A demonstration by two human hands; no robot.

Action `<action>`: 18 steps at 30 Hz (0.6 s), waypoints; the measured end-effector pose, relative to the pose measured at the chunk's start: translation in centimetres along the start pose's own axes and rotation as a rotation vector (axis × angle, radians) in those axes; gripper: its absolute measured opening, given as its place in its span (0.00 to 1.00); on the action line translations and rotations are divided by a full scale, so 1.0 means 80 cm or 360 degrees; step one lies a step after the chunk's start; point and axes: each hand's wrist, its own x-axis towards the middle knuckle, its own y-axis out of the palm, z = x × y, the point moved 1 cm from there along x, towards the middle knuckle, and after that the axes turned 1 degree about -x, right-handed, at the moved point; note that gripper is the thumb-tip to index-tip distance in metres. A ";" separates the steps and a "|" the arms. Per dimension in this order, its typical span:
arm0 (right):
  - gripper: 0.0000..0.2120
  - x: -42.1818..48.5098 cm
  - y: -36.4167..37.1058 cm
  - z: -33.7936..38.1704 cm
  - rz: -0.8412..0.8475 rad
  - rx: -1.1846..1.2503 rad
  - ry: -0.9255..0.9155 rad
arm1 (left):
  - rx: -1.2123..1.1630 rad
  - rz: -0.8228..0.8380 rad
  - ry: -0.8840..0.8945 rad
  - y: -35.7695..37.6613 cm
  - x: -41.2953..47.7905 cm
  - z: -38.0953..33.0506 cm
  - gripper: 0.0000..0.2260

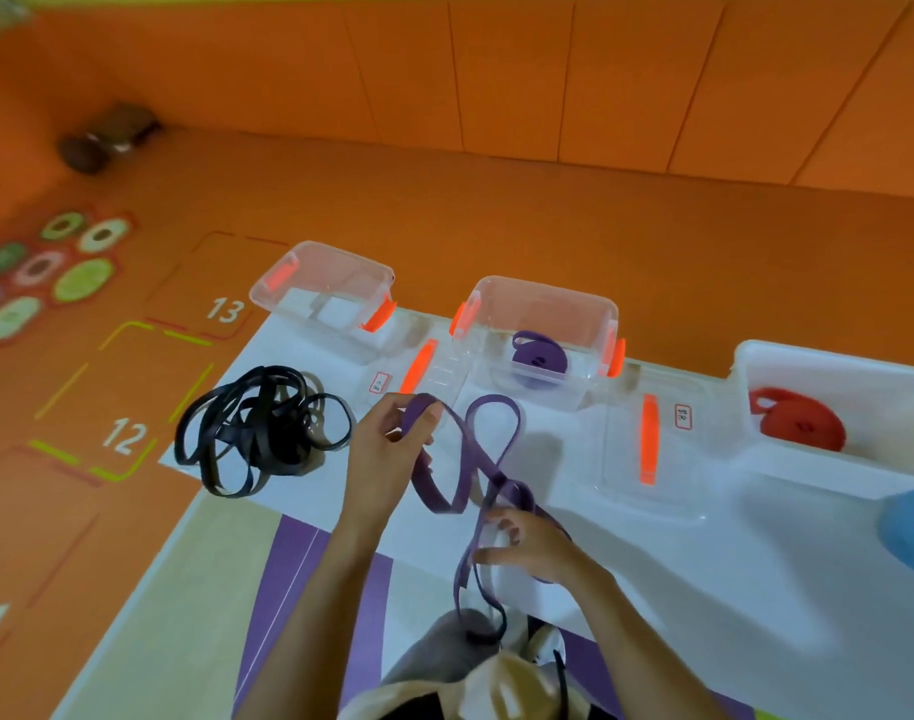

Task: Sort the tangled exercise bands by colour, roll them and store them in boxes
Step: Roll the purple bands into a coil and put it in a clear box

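Note:
A long purple band (488, 449) loops loosely over the white sheet (704, 589) in front of me. My left hand (392, 444) pinches its far end at the top of the loop. My right hand (522, 543) holds the strands lower down, and the band trails on toward my lap. A tangle of black bands (257, 433) lies to the left on the sheet. The middle clear box (543, 335) holds a rolled purple band (540, 358). The right box (834, 392) holds a rolled red band (803, 420). The left clear box (324, 293) looks empty.
Two clear lids with orange handles lie on the sheet, the left lid (434, 368) and the right lid (647, 444). The orange floor (444, 210) carries printed numbers and round markers at the left. A dark object (106, 137) lies far left by the wall. A blue thing (912, 532) shows at the right edge.

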 end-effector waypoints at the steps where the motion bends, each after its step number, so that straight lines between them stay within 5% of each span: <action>1: 0.33 0.005 0.005 0.008 0.0012 -0.0015 0.0005 | -0.0041 -0.0003 0.0004 -0.002 0.000 -0.002 0.03; 5: 0.19 0.026 0.023 0.014 -0.0287 -0.0133 0.0009 | -0.0217 -0.0040 -0.0015 -0.014 0.009 -0.006 0.05; 9: 0.21 0.032 0.014 0.005 -0.0570 -0.0052 0.0080 | -0.0328 -0.0079 -0.0006 -0.028 0.035 -0.011 0.03; 18: 0.10 0.047 -0.008 0.028 -0.1222 0.0044 0.0133 | -0.0591 0.0168 0.0171 -0.039 0.104 -0.047 0.04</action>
